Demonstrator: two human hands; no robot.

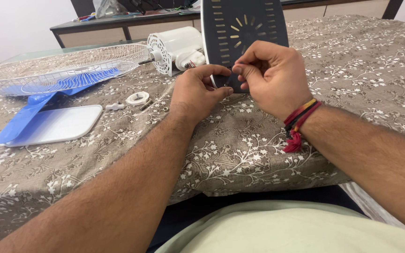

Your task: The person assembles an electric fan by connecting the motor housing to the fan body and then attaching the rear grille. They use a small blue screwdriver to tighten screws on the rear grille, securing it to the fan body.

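Two hands in view, both the person's own. Left hand (201,89) and right hand (268,75) meet at the lower edge of one dark grey, rounded plastic fan base panel (242,28), which stands upright on the table with pale slot markings across its face. Left fingers are curled in, thumb and forefinger pinched against the panel's bottom rim. Right fingers are bent, tips closed together on something small at the same rim; the item itself is too small to tell. One bundle of red, yellow and black threads (300,122) sits on the right wrist.

Count of parts on the brown cloth with white floral print (362,70) that covers the table:
- one white cylindrical fan motor housing (174,47), lying on its side just left of the panel, shaft pointing left;
- one white wire fan guard (62,68), lying like a shallow basket; it holds one set of blue plastic fan blades (78,78), with one blade sticking out over the cloth;
- one white rounded rectangular plastic plate (59,124), flat, near the guard;
- one white plastic ring (137,98);
- one small white knob (115,107), just beside the ring;
- small dark screws near the ring, number unclear.

One dark-topped desk (118,26) stands behind, with clutter on it.
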